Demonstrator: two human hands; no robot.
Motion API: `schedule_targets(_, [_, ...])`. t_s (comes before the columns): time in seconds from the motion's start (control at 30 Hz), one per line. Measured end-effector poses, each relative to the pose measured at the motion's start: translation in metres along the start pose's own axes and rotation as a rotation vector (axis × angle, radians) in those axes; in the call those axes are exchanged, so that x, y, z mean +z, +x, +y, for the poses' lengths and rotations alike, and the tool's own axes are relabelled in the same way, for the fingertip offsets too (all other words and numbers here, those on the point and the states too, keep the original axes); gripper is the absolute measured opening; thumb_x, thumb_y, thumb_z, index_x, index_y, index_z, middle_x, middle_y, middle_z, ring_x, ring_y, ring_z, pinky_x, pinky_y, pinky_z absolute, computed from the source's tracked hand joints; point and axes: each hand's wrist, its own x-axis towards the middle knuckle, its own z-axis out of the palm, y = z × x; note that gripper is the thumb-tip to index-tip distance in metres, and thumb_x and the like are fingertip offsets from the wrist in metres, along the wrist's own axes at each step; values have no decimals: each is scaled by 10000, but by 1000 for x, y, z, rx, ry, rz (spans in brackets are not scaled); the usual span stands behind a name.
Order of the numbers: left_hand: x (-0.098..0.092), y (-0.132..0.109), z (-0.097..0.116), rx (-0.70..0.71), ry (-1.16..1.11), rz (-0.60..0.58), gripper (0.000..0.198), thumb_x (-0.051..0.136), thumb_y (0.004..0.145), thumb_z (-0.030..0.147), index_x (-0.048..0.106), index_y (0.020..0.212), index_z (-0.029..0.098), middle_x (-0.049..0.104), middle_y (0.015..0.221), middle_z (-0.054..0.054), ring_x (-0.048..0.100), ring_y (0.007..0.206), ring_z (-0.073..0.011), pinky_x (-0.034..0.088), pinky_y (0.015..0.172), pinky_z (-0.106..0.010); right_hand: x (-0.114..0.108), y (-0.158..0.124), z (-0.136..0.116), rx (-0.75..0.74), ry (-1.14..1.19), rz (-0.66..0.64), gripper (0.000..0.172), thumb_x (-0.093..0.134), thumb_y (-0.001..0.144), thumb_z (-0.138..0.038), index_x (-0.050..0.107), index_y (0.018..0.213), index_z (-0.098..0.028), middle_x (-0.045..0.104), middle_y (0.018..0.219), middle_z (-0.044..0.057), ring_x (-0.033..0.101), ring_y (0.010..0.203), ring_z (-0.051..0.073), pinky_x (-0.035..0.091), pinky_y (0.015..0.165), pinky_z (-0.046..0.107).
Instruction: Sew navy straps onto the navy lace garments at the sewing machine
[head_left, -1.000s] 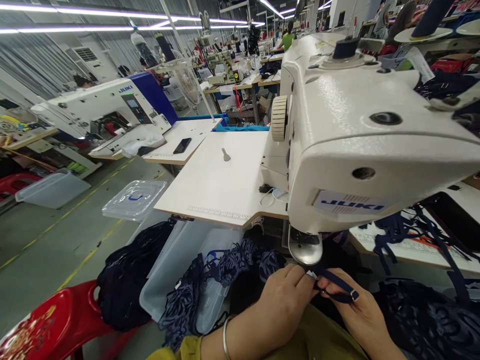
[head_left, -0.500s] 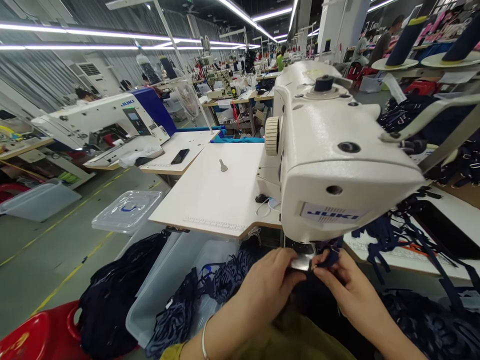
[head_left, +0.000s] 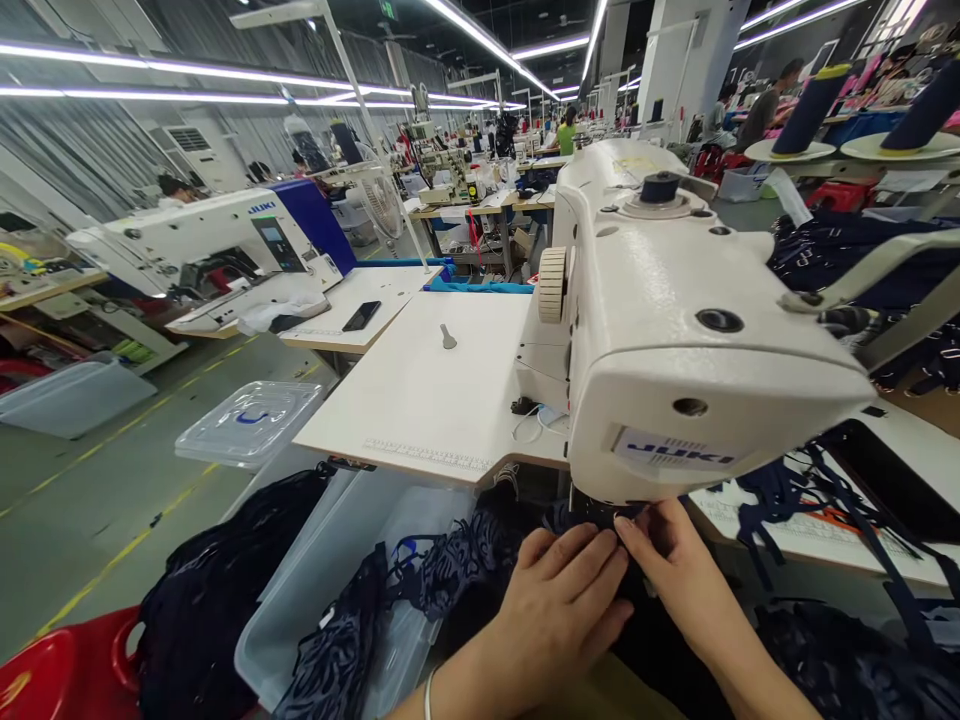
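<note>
The white JUKI sewing machine (head_left: pixel 712 340) stands directly in front of me, its head over both hands. Just below the head, my right hand (head_left: pixel 679 560) pinches dark navy fabric between thumb and fingers; little of the piece shows. My left hand (head_left: pixel 562 590) lies beside it, back of the hand up, fingers held together and curled over the dark material at the needle area. Fingertips of both hands nearly meet. The needle and the work surface under the head are hidden by the hands and the machine.
Left of the machine, a white table (head_left: pixel 420 390) carries a small metal piece (head_left: pixel 448 337). Below is a clear plastic bin (head_left: pixel 259 640) with navy strap bundles (head_left: pixel 337 640). A red stool (head_left: pixel 67 660) stands lower left. Navy straps (head_left: pixel 787 510) lie on the right table. A phone (head_left: pixel 362 316) rests farther back.
My left hand has turned palm down and come over the shiny metal plate, now covered. The right hand has moved up slightly with the navy fabric, closer under the machine head. The view has shifted slightly.
</note>
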Motion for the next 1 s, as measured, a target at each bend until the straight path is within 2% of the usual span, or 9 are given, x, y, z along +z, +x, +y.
schedule_targets(0.07, [4, -3, 0, 9, 31, 3, 327, 528, 948, 348, 561, 1255, 243, 625, 1236, 10, 531, 1163, -174, 381, 953, -320, -2, 4, -1, 35, 117, -41, 339, 583, 855, -463, 517, 1095, -233, 622, 1005, 43, 592, 974, 197, 493, 858, 302])
schedule_targets(0.17, [8, -6, -1, 15, 61, -6, 303, 538, 947, 272, 560, 1250, 272, 616, 1251, 37, 514, 1181, -168, 353, 963, -321, -4, 10, -3, 41, 175, -34, 407, 588, 854, -476, 527, 1168, -224, 640, 1022, 55, 603, 1006, 209, 488, 905, 320])
schedule_targets(0.33, [14, -8, 1, -13, 85, -27, 335, 539, 936, 232, 543, 1270, 253, 597, 1279, 12, 506, 1192, -213, 352, 948, -355, -9, 20, -4, -4, 24, 2, 393, 557, 856, -487, 605, 1108, -189, 686, 989, 86, 633, 976, 240, 521, 829, 326])
schedule_targets(0.4, [16, -6, 2, -30, 110, -14, 339, 555, 927, 241, 546, 1265, 247, 607, 1255, -1, 524, 1168, -222, 360, 929, -351, -11, 26, -4, -48, -60, 26, 356, 551, 853, -438, 632, 1084, -179, 700, 1004, 96, 637, 985, 255, 511, 853, 355])
schedule_targets(0.5, [16, 1, 4, -75, 124, 3, 314, 569, 928, 285, 561, 1238, 232, 623, 1204, -7, 545, 1136, -221, 351, 906, -339, -11, 35, -5, -131, -188, 45, 294, 533, 831, -350, 672, 1025, -178, 714, 1014, 93, 626, 1037, 283, 487, 893, 399])
schedule_targets(0.63, [11, 10, 5, -88, 156, 10, 293, 541, 946, 341, 577, 1202, 202, 638, 1129, -18, 536, 1129, -206, 339, 852, -326, -12, 47, -7, -179, -260, 8, 267, 507, 800, -313, 717, 915, -193, 739, 968, 93, 653, 1012, 308, 524, 828, 406])
schedule_targets(0.7, [9, 13, 5, -92, 172, 20, 295, 512, 959, 354, 578, 1198, 195, 639, 1113, -24, 525, 1138, -198, 329, 844, -328, -12, 50, -7, -226, -271, 31, 260, 503, 788, -303, 723, 872, -193, 748, 929, 100, 666, 982, 312, 532, 819, 417])
schedule_targets(1.0, [11, 18, 8, -110, 236, 35, 347, 522, 926, 382, 590, 1210, 194, 613, 1144, -41, 513, 1117, -209, 326, 853, -333, -11, 58, -3, -343, -279, 89, 211, 533, 787, -296, 704, 863, -198, 746, 907, 115, 614, 1090, 322, 456, 969, 469])
